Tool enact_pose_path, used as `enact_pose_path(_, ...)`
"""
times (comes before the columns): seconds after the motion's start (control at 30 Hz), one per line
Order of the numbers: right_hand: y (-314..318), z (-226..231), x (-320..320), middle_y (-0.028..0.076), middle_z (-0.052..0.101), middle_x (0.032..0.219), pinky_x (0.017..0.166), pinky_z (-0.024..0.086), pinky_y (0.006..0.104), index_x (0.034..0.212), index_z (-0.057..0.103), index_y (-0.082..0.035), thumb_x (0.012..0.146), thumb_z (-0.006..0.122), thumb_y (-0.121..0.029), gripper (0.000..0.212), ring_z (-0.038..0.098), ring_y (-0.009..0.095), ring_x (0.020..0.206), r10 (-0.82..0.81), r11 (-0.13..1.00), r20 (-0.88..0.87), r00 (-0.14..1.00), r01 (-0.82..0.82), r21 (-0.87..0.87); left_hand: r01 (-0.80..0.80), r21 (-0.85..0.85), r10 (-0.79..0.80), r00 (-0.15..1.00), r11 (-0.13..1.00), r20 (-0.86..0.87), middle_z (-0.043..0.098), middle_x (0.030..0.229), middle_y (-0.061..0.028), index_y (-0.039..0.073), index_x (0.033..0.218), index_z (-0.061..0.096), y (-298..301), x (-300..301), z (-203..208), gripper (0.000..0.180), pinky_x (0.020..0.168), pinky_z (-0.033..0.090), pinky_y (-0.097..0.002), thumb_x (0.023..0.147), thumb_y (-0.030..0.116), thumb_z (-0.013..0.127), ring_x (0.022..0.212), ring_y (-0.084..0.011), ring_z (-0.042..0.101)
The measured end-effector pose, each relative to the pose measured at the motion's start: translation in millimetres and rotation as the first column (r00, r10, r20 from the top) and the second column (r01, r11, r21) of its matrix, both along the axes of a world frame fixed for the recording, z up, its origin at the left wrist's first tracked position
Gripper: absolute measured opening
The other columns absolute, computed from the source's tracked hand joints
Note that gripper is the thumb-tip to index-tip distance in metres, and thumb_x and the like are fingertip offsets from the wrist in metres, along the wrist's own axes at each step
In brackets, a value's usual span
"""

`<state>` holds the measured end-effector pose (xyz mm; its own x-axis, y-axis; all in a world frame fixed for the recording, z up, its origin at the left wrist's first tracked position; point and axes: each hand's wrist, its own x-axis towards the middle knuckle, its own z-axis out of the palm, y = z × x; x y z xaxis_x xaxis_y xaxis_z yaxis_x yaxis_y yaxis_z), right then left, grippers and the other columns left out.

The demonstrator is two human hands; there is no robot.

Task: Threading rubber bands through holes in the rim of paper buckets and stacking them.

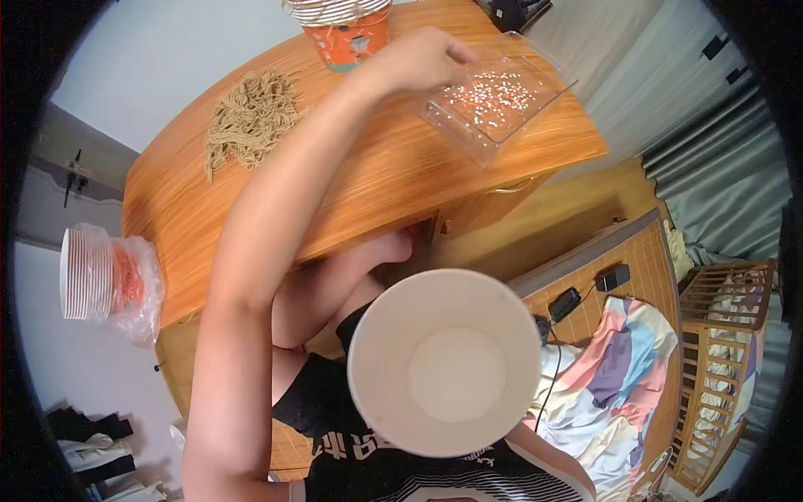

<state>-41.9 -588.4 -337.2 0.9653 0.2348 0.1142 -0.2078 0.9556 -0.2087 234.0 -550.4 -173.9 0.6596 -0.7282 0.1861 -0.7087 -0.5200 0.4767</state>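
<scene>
Bright, even light covers the counter (pixel 385 176), with shadow beneath it; the clear tray's (pixel 460 138) edges glint, straight lines bow outward, and black corners frame the view.

1 wd table (pixel 385 167), orange-brn grain, pull handle (pixel 513 186) below top, pale wall (pixel 192 58) behind. R side: grey-grn curtain (pixel 711 167), slatted brn crib (pixel 690 389), bed w/ tan mat (pixel 646 268) & multicol bedding (pixel 623 360). Lt-brn wd floor (pixel 577 192) btwn table & bed.
</scene>
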Motion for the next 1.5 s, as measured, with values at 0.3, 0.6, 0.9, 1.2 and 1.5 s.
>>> enact_pose_path(0.3,2.9,-14.3,2.1,0.011,0.044,0.151,0.11,0.039,0.0381,0.153,0.034,-0.005,0.107,0.045,-0.031,0.054,0.05,0.024,0.131,0.101,0.977,-0.047,0.994,-0.108,-0.185,-0.13,-0.73,-0.225,0.902,0.671,-0.367,0.072,0.115,-0.0107,0.008,0.11,0.075,119.5,-120.9,4.7,0.026,0.095,0.049,-0.0359,0.092,0.025,0.066,0.108,-0.0252,0.066)
enact_pose_path(0.6,46.1,-5.2,11.7,0.011,0.044,0.151,0.114,0.036,0.036,0.152,0.035,-0.003,0.108,0.044,-0.029,0.052,0.049,0.023,0.132,0.345,0.851,-0.068,0.936,-0.343,-0.398,-0.074,-0.741,0.252,0.959,0.667,0.131,0.065,0.073,-0.0074,0.005,0.078,0.064,258.3,-297.8,-52.4,0.035,0.097,0.048,-0.0549,0.095,0.036,0.063,0.079,-0.0262,0.064)
enact_pose_path(0.9,30.9,77.9,97.4,0.007,0.072,0.101,0.079,0.055,0.0275,0.113,0.068,0.0,0.097,0.064,-0.008,0.018,0.068,0.014,0.091,0.262,-0.075,0.411,0.873,0.443,-0.894,-0.5,-0.335,0.583,0.504,0.798,0.637,0.062,0.073,-0.0061,0.001,0.081,0.069,376.7,-276.9,3.5,0.03,0.102,0.044,-0.0517,0.076,0.028,0.081,0.08,-0.0254,0.059)
enact_pose_path(1.2,44.3,89.7,250.6,0.016,0.072,0.092,0.075,0.054,0.0405,0.099,0.073,-0.003,0.089,0.067,-0.016,0.017,0.069,0.031,0.084,0.403,-0.402,0.669,0.624,0.778,-0.483,-0.573,-0.192,0.558,0.576,0.797,0.598,0.064,0.079,-0.0026,0.009,0.085,0.074,371.7,-243.4,-23.7,0.027,0.103,0.043,-0.0489,0.071,0.031,0.082,0.091,-0.0238,0.062)
enact_pose_path(1.5,82.8,96.3,284.1,0.016,0.068,0.085,0.079,0.052,0.0485,0.086,0.075,-0.008,0.083,0.066,-0.017,0.014,0.065,0.037,0.09,0.701,-0.344,0.638,0.318,0.935,-0.089,-0.495,-0.437,0.656,0.481,0.751,0.582,0.07,0.095,-0.0102,0.002,0.096,0.073,381.7,-275.1,-34.5,0.034,0.102,0.044,-0.0525,0.083,0.032,0.077,0.101,-0.0328,0.064)
